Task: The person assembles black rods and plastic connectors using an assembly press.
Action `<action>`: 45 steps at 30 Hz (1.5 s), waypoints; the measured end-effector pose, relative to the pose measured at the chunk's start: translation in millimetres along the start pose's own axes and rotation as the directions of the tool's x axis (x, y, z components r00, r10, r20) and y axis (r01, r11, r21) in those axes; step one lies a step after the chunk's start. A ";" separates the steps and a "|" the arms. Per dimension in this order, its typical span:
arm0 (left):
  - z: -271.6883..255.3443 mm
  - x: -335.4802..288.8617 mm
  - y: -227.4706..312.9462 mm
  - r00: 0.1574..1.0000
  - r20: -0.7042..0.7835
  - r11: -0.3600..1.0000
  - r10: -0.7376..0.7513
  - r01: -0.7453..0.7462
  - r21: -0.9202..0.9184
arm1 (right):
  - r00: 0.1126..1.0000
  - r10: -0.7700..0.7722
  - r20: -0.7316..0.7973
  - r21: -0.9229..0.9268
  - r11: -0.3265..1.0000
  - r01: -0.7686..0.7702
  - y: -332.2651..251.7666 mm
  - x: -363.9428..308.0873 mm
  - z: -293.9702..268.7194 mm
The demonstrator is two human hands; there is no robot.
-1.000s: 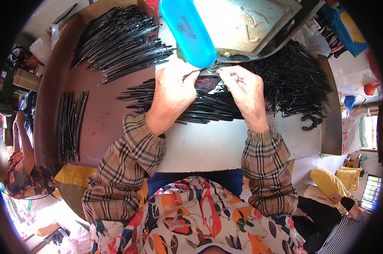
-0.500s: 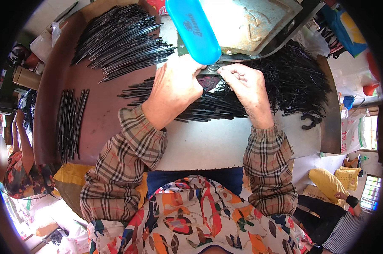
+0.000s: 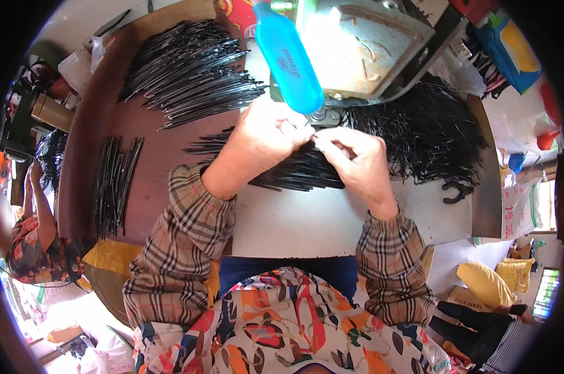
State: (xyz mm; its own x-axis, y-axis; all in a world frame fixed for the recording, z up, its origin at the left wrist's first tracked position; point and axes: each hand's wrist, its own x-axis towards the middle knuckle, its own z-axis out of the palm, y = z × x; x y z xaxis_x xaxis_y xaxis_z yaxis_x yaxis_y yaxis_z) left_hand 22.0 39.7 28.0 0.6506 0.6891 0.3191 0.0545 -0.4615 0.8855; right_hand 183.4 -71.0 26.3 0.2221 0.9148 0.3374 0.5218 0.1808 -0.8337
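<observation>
My left hand point(image 3: 262, 138) and my right hand point(image 3: 358, 159) meet fingertip to fingertip just in front of a small metal fitting point(image 3: 325, 116) on a bench machine point(image 3: 381, 56). Both are closed in a pinch. What they hold between them is too small to make out. A blue plastic guard point(image 3: 289, 62) hangs right above my fingers. Beneath my hands lies a loose row of thin black strips point(image 3: 297, 171). A tangled heap of the same strips point(image 3: 437, 128) is to the right of my right hand.
A large fanned stack of black strips point(image 3: 188, 68) lies at the far left, with a smaller bundle point(image 3: 117, 184) nearer. Black-handled pliers point(image 3: 459, 192) rest at the right. A raised brown board point(image 3: 85, 137) edges the table's left side. Other people sit at both sides.
Both hands have drawn back from the metal fitting, a little toward me, and the fingertips have come together. The whole view has shifted slightly.
</observation>
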 end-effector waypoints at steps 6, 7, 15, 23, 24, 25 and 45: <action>14.3 -17.1 29.7 0.936 0.134 0.598 -0.324 0.313 -0.738 | 0.963 0.268 0.004 0.522 0.822 -0.230 0.8 -27.4 -30.7; 20.5 -20.2 25.6 0.932 0.140 0.523 -0.334 0.307 -0.795 | 0.949 0.311 0.046 0.585 0.762 -0.278 1.1 -31.8 -29.7; 41.0 -35.4 20.3 0.911 0.179 0.461 -0.371 0.347 -0.817 | 0.917 0.398 0.026 0.852 0.471 -0.229 5.6 -32.0 7.6; -43.4 -10.8 -33.0 0.988 -0.151 0.939 0.034 0.020 0.343 | 0.906 0.414 0.082 0.827 0.479 -0.294 1.6 -23.9 6.9; -54.0 -6.5 -38.9 0.977 -0.192 0.890 0.091 0.007 0.455 | 0.902 0.421 0.094 0.809 0.496 -0.315 3.0 -23.2 5.5; -57.0 -7.9 -44.2 0.977 -0.192 0.889 0.090 0.008 0.457 | 0.898 0.430 0.089 0.814 0.488 -0.315 3.5 -23.0 6.7; -1.7 -16.5 8.2 0.949 -0.039 0.916 -0.313 0.291 -0.276 | 0.953 0.303 -0.008 0.366 0.888 -0.279 -16.8 -5.4 13.9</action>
State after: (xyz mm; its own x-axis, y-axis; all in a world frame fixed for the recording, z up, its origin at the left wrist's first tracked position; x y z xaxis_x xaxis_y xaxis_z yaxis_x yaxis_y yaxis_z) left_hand 10.4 25.5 30.6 0.5709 0.8201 0.0387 0.0301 -0.0681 0.9972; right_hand 162.1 -73.9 32.4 0.3764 0.9236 0.0726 0.0995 0.0376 -0.9943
